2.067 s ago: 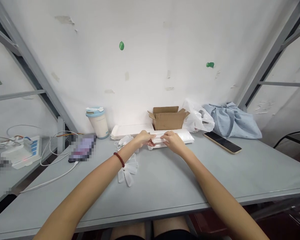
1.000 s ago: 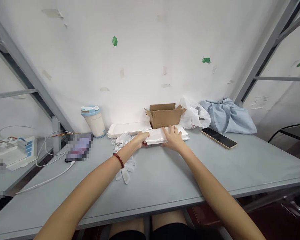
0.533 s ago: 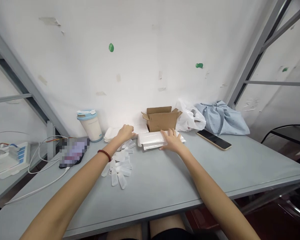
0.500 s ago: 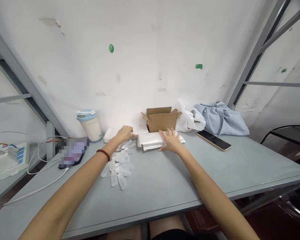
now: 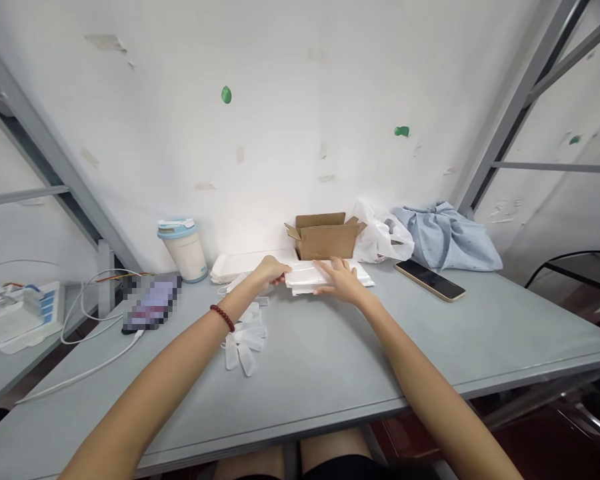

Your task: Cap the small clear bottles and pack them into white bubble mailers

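Observation:
A stack of white, glossy plastic packets (image 5: 305,275) lies in front of the open cardboard box (image 5: 329,241). My left hand (image 5: 271,269) pinches the left end of the stack between thumb and fingers. Over its right part rests my right hand (image 5: 341,281), fingers spread across the top. Small translucent white plastic pieces (image 5: 247,340) are heaped beside and partly behind my left forearm. Behind my left hand, flat white packets (image 5: 230,265) lie along the wall.
A cup with a blue lid (image 5: 184,250) stands at the back left, near a phone on a cable (image 5: 155,303). To the right are a white plastic bag (image 5: 384,233), a blue cloth (image 5: 443,237) and a dark-screened phone (image 5: 430,280) on the grey table (image 5: 320,373).
My left hand has moved right, from above the small plastic pieces to the left end of the packet stack, and closed on it. My right hand stays on the stack.

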The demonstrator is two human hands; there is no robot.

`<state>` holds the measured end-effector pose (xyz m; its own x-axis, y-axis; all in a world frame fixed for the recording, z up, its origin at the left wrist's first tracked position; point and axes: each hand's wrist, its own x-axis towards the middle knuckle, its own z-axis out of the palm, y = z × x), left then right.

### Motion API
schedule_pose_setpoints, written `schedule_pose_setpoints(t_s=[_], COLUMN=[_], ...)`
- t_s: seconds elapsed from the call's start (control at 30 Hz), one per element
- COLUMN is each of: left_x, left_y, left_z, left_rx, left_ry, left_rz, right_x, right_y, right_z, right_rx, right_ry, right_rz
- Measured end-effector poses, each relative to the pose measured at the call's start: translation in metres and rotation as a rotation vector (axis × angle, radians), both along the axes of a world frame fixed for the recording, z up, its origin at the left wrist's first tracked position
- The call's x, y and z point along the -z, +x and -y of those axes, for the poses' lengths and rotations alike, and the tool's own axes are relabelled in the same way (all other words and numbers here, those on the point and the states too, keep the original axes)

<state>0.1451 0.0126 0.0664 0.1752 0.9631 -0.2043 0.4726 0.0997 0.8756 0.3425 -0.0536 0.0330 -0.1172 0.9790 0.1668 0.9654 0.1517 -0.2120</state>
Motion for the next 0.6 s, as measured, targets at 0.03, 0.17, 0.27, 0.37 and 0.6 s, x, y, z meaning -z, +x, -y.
schedule_pose_setpoints(t_s=[0.03, 0.17, 0.27, 0.37, 0.6], left_x=[-0.001, -0.007, -0.007, -0.001, 0.015], left_y=[0.002, 0.007, 0.010, 0.013, 0.011], left_z=[0.000, 0.004, 0.011, 0.018, 0.017], left_rx=[-0.013, -0.039, -0.036, -0.018, -0.040], left_ry=[-0.004, -0.034, -0.060, -0.101, -0.144], left_rz=[0.047, 0.206, 0.268, 0.255, 0.096], right_x=[-0.001, -0.004, -0.004, -0.002, -0.006], right_y=[0.001, 0.002, 0.002, 0.003, 0.009], right_z=[0.000, 0.000, -0.001, -0.001, 0.000], right_rx=[0.006, 0.047, 0.051, 0.072, 0.048], right_ry=[0.038, 0.202, 0.248, 0.154, -0.259], right_rz=[0.007, 0.115, 0.190, 0.204, 0.028])
